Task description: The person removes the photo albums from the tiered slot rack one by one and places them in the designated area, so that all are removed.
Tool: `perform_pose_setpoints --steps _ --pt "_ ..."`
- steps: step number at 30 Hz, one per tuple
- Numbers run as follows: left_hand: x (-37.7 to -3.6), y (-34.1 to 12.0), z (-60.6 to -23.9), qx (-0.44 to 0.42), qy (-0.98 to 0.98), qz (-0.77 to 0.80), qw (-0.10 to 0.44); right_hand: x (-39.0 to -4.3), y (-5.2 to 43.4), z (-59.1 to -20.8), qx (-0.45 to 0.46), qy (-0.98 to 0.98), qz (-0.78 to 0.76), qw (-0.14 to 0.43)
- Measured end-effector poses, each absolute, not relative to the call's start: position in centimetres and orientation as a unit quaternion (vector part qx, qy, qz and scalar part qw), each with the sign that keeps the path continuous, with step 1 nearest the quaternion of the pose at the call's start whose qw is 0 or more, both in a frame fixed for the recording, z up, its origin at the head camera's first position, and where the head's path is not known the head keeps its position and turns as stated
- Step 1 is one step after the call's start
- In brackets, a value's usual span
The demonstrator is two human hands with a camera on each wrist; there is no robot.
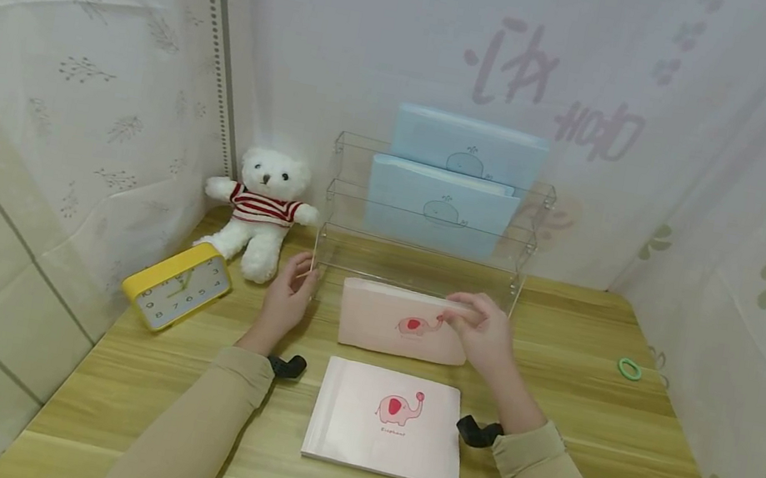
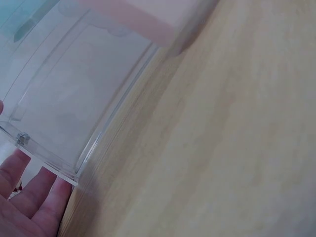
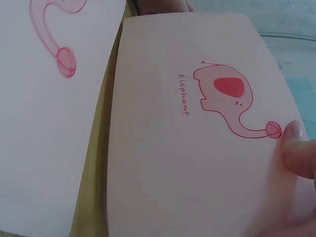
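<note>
My right hand [image 1: 484, 339] pinches a pink elephant-print book [image 3: 163, 148] by its upper right edge, thumb on the cover and fingers hidden behind. The book tilts in front of the clear tiered rack [image 1: 417, 260]. At the rack's left end, my left hand [image 1: 288, 295] holds the side panel. In the left wrist view several fingers [image 2: 37, 195] press the panel's outer face, while a bit of thumb shows at the image edge. Nearer to me, a second pink elephant-print book [image 1: 385, 451] lies flat on the table, between the two forearms.
Two light-blue whale-print books, a rear one [image 1: 431, 133] and a front one [image 1: 396, 203], stand in the rack's upper tiers. Left of it sit a white teddy bear [image 1: 262, 206] and a yellow alarm clock [image 1: 180, 290]. A green ring [image 1: 629, 369] lies at the table's right.
</note>
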State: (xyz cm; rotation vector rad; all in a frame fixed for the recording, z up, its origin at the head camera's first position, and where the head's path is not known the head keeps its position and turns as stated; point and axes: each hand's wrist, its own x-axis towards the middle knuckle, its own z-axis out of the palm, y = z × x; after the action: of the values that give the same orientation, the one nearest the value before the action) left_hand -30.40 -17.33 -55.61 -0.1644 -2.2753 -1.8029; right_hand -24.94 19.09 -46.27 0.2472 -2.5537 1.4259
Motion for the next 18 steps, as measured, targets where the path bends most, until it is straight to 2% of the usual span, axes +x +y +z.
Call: perform_pose_setpoints --steps 10,18 --pt "-30.6 -17.4 -55.7 -0.053 -0.781 -0.609 0.126 -26.1 20.4 -47.0 0.068 -0.867 0.494 0.024" --pt "-30.3 -17.3 -55.3 -0.044 -0.787 -0.604 0.118 -26.3 20.9 -48.2 0.09 -0.873 0.48 0.005"
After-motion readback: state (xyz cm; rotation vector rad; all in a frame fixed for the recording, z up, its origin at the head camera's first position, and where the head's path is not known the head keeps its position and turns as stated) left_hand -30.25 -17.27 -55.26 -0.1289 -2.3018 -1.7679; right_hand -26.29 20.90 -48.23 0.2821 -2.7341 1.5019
